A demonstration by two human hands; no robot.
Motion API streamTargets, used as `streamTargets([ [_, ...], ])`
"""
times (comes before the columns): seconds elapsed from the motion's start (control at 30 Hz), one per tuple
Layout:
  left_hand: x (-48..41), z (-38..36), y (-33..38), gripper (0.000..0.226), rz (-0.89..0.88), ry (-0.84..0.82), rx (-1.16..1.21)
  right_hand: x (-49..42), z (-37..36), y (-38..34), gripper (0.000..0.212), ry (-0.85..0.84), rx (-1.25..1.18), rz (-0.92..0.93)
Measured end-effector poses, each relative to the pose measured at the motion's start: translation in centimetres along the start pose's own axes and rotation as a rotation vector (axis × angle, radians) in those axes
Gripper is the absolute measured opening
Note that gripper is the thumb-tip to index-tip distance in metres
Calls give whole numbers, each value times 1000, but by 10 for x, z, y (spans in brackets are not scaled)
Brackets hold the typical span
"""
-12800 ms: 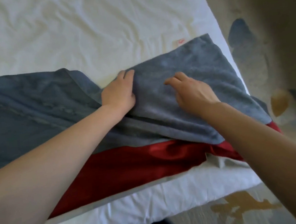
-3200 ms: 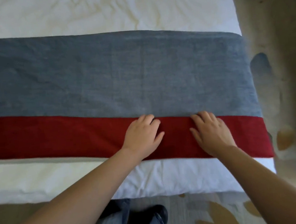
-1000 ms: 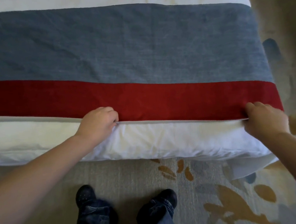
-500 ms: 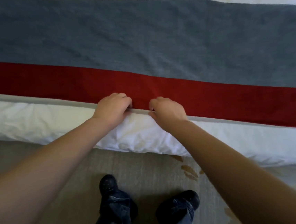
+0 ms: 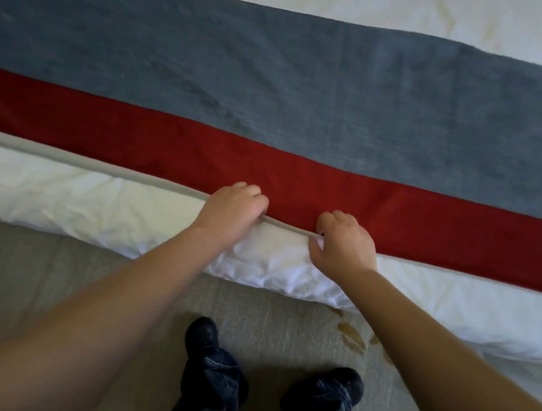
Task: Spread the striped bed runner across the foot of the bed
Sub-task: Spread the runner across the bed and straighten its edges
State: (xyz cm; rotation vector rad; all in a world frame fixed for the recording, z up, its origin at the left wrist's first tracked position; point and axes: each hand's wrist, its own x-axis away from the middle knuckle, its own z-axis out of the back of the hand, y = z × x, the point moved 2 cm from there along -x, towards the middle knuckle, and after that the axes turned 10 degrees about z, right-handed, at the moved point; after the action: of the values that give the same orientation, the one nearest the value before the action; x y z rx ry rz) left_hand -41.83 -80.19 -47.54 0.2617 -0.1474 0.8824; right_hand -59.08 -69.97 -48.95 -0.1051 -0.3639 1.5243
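Note:
The striped bed runner point(image 5: 286, 104) lies flat across the white bed point(image 5: 63, 192), running from upper left to lower right. It has a wide grey-blue band, a red band nearer me and a thin grey piping along the near edge. My left hand point(image 5: 233, 210) grips that near edge with curled fingers. My right hand point(image 5: 344, 243) pinches the same edge a short way to the right. Both ends of the runner lie outside the view.
White bedding point(image 5: 442, 6) shows beyond the runner at the upper right. Below the bed's edge lies a beige carpet point(image 5: 38, 277) with brown leaf marks. My dark shoes point(image 5: 202, 336) and jeans stand on it close to the bed.
Over the last second my right hand came from the runner's right corner to sit close beside my left. The view swung left and tilted. Both hands keep hold of the near edge.

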Motion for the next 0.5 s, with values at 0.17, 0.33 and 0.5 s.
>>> streamTargets([
  [0.17,0,19,-63,10,46,6,11,-47,-5,-55,22,-9,-77,169],
  [0.33,18,24,-111,4,86,22,135,-75,-22,-105,12,63,-215,91],
  [0.5,44,13,-123,7,-91,25,119,-48,-34,-125,17,285,-228,27],
])
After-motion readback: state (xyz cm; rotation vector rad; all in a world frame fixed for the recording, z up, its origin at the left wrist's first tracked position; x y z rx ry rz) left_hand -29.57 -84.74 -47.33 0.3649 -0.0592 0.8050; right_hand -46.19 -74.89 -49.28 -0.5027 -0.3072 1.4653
